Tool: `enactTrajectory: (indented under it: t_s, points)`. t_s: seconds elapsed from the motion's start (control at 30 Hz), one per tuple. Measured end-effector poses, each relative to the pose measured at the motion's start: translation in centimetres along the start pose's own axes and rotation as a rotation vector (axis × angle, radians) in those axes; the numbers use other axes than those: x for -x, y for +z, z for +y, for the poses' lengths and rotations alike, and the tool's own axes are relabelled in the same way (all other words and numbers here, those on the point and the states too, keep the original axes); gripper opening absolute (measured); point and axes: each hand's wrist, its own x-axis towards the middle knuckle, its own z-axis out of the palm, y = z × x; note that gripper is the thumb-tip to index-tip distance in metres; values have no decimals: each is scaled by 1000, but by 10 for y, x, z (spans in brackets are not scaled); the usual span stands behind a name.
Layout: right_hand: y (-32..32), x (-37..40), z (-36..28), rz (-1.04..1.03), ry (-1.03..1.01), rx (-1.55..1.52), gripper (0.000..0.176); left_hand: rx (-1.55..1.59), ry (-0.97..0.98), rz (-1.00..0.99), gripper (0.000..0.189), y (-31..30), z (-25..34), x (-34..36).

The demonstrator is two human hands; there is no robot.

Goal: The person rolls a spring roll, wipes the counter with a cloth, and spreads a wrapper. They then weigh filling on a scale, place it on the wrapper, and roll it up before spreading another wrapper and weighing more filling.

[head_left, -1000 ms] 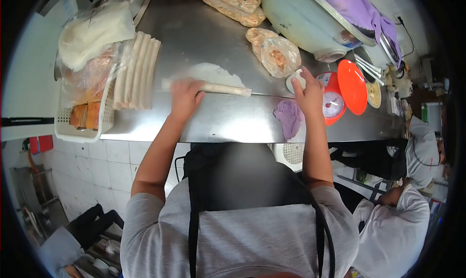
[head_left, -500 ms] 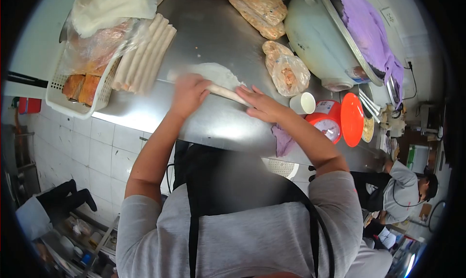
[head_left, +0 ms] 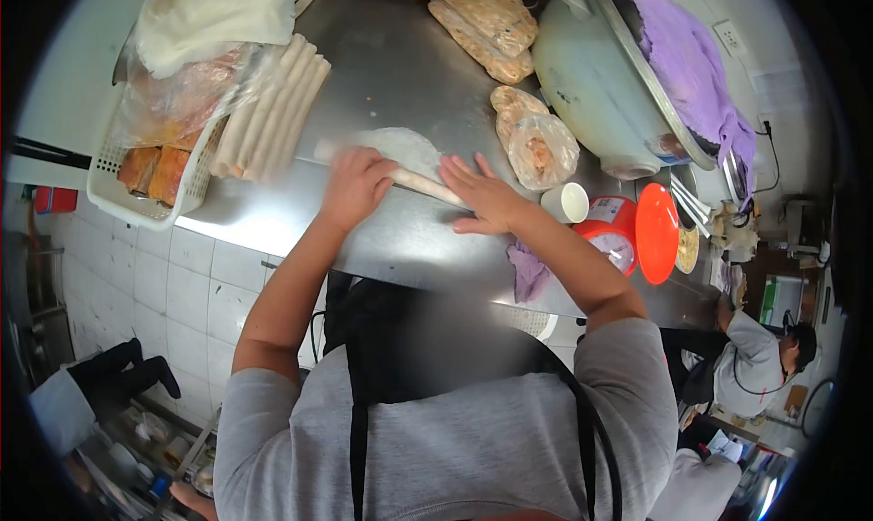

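A thin pale roll (head_left: 423, 184) lies on the steel table, with a round white translucent sheet (head_left: 400, 143) partly spread behind it. My left hand (head_left: 358, 183) has its fingers curled over the left part of the roll, hiding some of it. At the right end of the roll, my right hand (head_left: 482, 194) rests flat with its fingers spread. Several finished-looking pale rolls (head_left: 273, 112) lie side by side left of my hands.
A white basket (head_left: 195, 180) with brown blocks stands at the left. To the right are bagged filling (head_left: 541, 148), a white cup (head_left: 567, 203), a red scale (head_left: 609, 225), a red plate (head_left: 657, 234) and a large bowl (head_left: 591, 75). A co-worker (head_left: 759, 362) stands far right.
My right hand's fingers have spread wider, and the hand has shifted slightly up. My left hand stays over the roll, a little to the right. At the lower left another person's arm has appeared.
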Motion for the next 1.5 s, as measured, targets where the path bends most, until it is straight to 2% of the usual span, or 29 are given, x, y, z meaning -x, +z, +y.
enactTrajectory:
  t_s: [0.03,0.13,0.2,0.3,0.5,0.6,0.7,0.77,0.83,0.9,1.0,1.1,1.2,1.3,1.4,1.5]
  points:
    - [-3,15,-3,20,12,-13,81,0,3,0,25,0,0,0]
    - [-34,55,-22,165,296,-108,69,-1,13,3,25,0,-1,-1]
    - [-35,84,-27,454,641,-75,58,4,7,4,25,1,0,0]
    - [-20,107,-22,641,948,-74,54,-6,8,11,24,-1,1,0]
    - [-3,112,-8,484,1014,20,61,-138,-113,5,32,-19,-18,7]
    - [-43,98,-31,304,1149,-40,64,-163,-95,44,34,-33,-31,10]
    - [-57,76,-39,695,851,-350,61,-129,-114,69,34,-31,-41,18]
    - [-43,37,-38,763,575,-622,58,-118,-155,71,34,-32,-40,18]
    - [-31,-16,-49,662,389,-729,57,-105,-180,81,34,-30,-39,17]
    - [-14,-64,-48,389,308,-735,61,-104,-188,89,34,-31,-40,17]
    - [12,-107,-39,181,71,-281,69,-75,-162,100,33,-33,-40,15]
    - [3,-100,-32,-23,100,-187,77,-81,-175,116,33,-32,-40,15]
    - [-2,-85,-25,-117,259,-63,81,-58,-209,107,33,-33,-39,14]
    - [4,-94,-27,-68,125,-141,82,-70,-219,103,34,-33,-39,15]
    - [6,-116,-32,-2,-90,-341,81,-39,-266,44,36,-34,-39,16]
    - [-1,-114,-19,-15,-123,-431,82,-41,-257,53,38,-35,-38,15]
